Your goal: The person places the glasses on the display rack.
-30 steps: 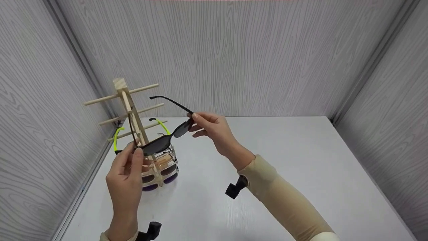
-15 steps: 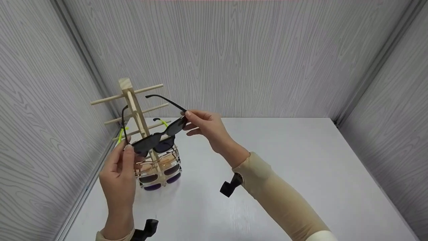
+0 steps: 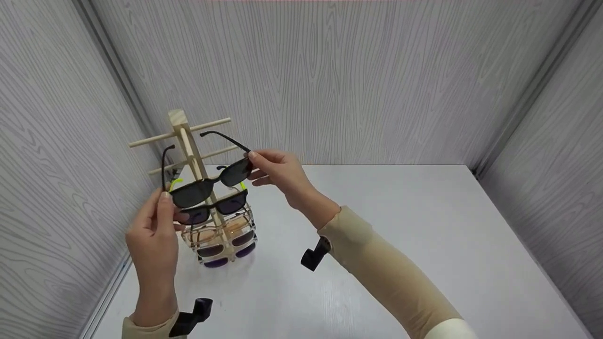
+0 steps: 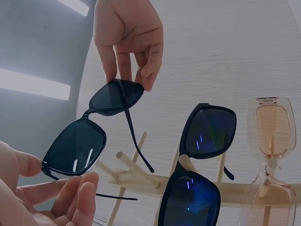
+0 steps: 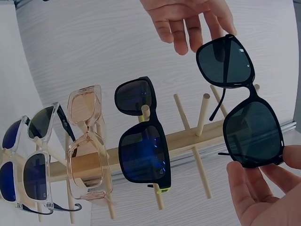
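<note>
Black sunglasses [image 3: 192,193] with dark lenses are held by both hands in front of a wooden display rack [image 3: 193,155], temples spread and pointing toward it. My left hand [image 3: 153,226] pinches the frame's left corner by the hinge, between thumb and fingers. At the opposite corner my right hand [image 3: 281,172] pinches the other hinge. Just below, a black-fronted pair with yellow-green temples [image 3: 231,203] hangs on the rack. In the right wrist view, the held sunglasses [image 5: 251,129] stand apart from the rack's pegs [image 5: 203,113].
Lower on the rack hang peach-lensed glasses [image 5: 87,141] and clear-framed sunglasses [image 5: 40,127]. Bare pegs [image 3: 210,123] stick out near the rack's top. A white table [image 3: 377,212] lies beneath, with grey wood-grain walls [image 3: 330,80] around it.
Both hands have moved left with the black sunglasses, and the lenses now face me more. The pair with yellow-green temples shows more fully below them.
</note>
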`<state>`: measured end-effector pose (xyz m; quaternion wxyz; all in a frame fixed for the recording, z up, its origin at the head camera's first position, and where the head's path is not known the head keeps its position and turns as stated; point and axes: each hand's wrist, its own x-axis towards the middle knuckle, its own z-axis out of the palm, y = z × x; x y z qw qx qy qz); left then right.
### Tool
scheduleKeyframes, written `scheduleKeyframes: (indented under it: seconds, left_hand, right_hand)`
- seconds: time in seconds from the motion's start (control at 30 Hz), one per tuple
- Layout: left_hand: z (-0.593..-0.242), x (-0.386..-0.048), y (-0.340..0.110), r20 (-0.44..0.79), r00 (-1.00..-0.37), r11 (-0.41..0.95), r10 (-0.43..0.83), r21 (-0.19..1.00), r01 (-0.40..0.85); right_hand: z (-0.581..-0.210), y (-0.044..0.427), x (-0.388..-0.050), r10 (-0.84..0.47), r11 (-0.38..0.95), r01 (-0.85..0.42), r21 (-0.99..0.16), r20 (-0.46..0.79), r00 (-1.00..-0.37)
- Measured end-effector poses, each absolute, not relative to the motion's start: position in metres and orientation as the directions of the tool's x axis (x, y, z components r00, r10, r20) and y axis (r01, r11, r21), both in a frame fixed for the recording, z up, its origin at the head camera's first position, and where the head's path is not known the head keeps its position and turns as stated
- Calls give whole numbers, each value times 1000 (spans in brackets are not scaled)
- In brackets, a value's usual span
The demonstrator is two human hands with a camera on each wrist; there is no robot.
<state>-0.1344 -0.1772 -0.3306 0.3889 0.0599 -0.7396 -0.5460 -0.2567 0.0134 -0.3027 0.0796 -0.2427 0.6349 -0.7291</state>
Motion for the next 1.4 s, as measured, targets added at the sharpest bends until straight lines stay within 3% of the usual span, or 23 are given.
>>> scheduleKeyframes:
  seconds: [0.93,1.4]
  left_hand:
    - [-334,-155,-202,524,-628,561,-576,812,162]
    - [-337,-158,-205,466,-663,539,-586,835,111]
  right_hand:
    - [-312,-15,-261,-361,-89,-119,-989,144,-921]
    - [-318,-18,-263,-333,-92,-36,-995,65,-941]
